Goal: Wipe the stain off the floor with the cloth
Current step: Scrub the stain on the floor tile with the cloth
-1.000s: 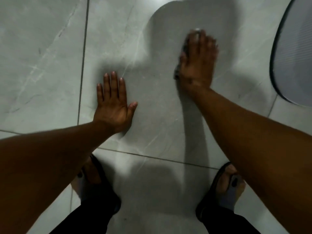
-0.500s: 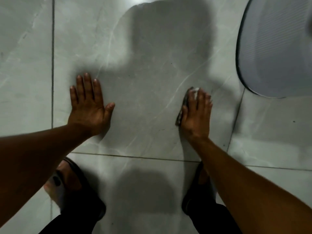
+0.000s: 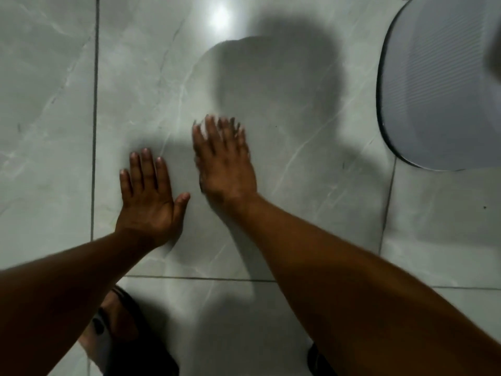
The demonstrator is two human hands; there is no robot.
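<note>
My left hand [image 3: 149, 196] lies flat on the grey marbled floor tile [image 3: 284, 164], fingers spread, holding nothing. My right hand [image 3: 225, 161] is just to its right and a little farther from me, blurred by motion, pressed palm-down on the cloth. The cloth [image 3: 199, 128] is almost wholly hidden under that hand; only a pale sliver shows by the fingertips and a dark edge along the hand's left side. I can make out no distinct stain around the hand. Shadows of my head and arms fall over the tile.
A round grey ribbed mat [image 3: 439, 90] lies at the upper right. My feet in dark sandals are at the bottom, one left [image 3: 116, 321] and one right [image 3: 317, 359]. Dark grout lines [image 3: 95, 131] run left and near me. A small dark mark [image 3: 343, 165] sits right of my hand.
My right hand with the cloth came back from far ahead, then slid left until it is close beside my left hand. The left hand stays planted on the tile.
</note>
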